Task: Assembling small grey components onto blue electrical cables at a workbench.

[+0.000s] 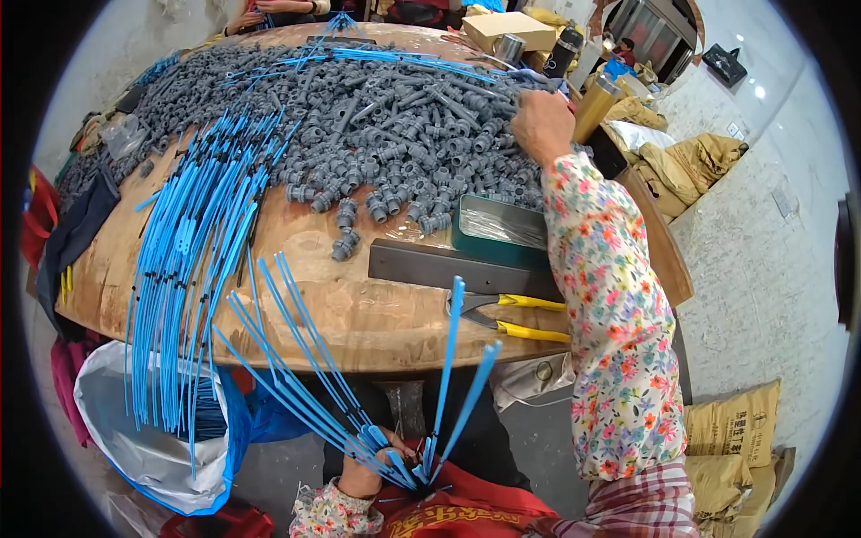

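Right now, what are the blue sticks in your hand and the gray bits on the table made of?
The blue sticks look like thin plastic tubing: bright, smooth, slightly bowed, fanned from the left hand. The gray bits seem to be molded plastic, matte and alike in shape; the right hand reaches into them. The table looks like bare wood with visible grain.

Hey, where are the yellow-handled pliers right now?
In the head view, the yellow-handled pliers lie near the table's front edge, right of centre, just below the dark metal bar and beside the floral sleeve.
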Available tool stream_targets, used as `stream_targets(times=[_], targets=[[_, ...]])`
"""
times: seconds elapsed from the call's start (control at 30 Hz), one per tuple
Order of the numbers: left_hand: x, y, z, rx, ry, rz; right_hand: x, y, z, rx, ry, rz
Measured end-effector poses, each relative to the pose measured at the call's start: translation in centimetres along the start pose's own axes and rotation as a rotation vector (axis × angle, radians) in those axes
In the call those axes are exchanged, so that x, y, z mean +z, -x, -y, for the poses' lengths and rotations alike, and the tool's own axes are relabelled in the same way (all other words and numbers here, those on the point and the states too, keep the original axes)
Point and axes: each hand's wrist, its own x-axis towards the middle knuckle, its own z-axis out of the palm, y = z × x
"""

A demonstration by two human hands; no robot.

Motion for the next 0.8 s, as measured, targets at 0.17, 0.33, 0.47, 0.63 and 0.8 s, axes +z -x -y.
stream_targets(times=[0.17, 0.33, 0.47, 0.63, 0.8], targets=[[-0.4, 1.2, -1.4, 0.051, -0.093, 0.004, -7.0, 5.3, -1.5, -0.048, -0.265, -0.172], [-4.0, 2.0, 1.5, 0.005, 0.192, 0.088, -15.3, 17.7, 4.3, 0.277, -1.199, 0.34], [-5.7, -0.6, 3.2, 0.005, 0.562, 0.519, -15.3, 29.8, 7.2, 0.528, -1.637, 0.673], [-3.8, -0.1, 0.9, 0.052, 0.419, 0.645, -12.6, 39.4, 10.8, 0.962, -2.047, 0.832], [-2.5, 0.9, -0.4, 0.083, 0.347, 0.634, -12.5, 42.8, 11.6, 0.821, -1.986, 0.93]])
